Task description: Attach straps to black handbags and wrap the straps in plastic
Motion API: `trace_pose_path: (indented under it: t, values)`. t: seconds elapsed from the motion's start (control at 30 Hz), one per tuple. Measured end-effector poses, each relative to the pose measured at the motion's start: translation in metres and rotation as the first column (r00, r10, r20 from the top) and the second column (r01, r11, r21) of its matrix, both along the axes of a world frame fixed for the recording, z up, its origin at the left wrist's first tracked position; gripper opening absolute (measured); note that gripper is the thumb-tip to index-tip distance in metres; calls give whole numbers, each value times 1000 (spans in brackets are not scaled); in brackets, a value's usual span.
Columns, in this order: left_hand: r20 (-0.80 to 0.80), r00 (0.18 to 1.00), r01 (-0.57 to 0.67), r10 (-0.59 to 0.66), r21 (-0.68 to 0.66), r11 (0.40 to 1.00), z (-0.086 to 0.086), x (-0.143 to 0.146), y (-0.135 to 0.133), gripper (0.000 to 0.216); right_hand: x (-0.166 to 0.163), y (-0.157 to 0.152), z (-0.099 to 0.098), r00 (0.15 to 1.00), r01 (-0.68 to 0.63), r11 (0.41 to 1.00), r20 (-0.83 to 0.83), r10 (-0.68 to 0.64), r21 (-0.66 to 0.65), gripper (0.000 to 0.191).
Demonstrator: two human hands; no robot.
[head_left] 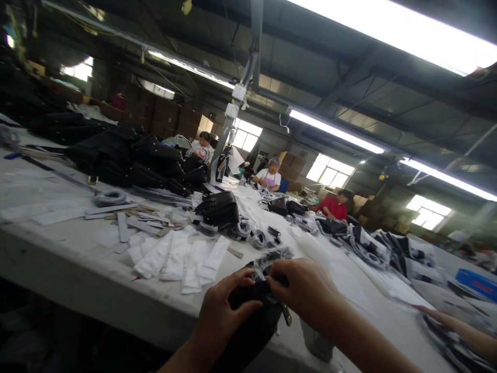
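Observation:
A black bag (248, 339) with a gold-coloured metal fitting sits at the table's front edge, close to me. My left hand (223, 311) grips its upper part from the left, thumb and fingers curved around a dark piece there. From the right, my right hand (303, 285) pinches at the same dark piece, fingers closed; its exact shape is hidden by the fingers. Crumpled clear plastic (274, 257) lies just behind my fingertips, at the top of the bag.
White flat packets (171, 259) and card strips spread to the left. Beyond stand a small black bag (219, 210), coiled grey straps (244, 228) and a heap of black bags (128, 155). Another person's arm (458, 326) reaches in at right. Several people work farther down the table.

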State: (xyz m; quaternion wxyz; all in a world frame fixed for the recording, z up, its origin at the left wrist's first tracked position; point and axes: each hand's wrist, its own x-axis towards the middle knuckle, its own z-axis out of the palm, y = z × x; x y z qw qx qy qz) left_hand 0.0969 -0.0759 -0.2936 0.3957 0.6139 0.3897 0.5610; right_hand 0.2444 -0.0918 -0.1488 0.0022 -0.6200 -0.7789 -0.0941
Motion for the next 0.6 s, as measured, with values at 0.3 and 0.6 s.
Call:
trace_pose_path:
  t: [0.3,0.6]
  values:
    - [21,999,38,-38,-6,999,3,-1,-5,56,-1,4,4,995,-97,980,-44,90,-176,28]
    - [52,996,79,-77,-25,997,4,-1,-7,58,10,28,3,963,-174,870,-263,53,-462,29]
